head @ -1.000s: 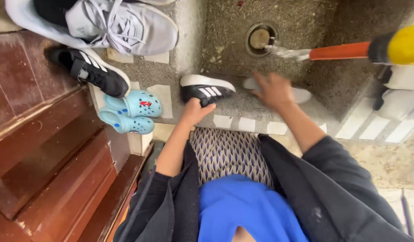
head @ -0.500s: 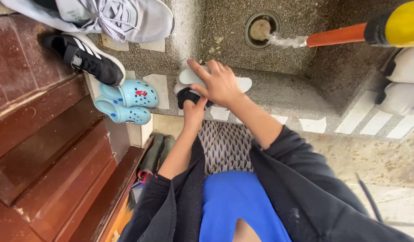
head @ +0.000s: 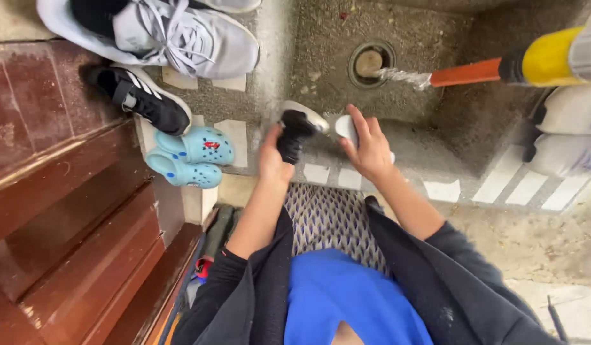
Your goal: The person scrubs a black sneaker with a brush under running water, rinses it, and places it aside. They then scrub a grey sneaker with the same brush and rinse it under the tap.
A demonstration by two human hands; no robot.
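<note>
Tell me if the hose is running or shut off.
Running: water streams from the orange nozzle toward the drain.

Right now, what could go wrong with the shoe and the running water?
The left hand holds the black shoe by one end only, so it may slip into the stone basin. The water jet from the orange nozzle could splash the grey sneaker and blue clogs nearby.
</note>
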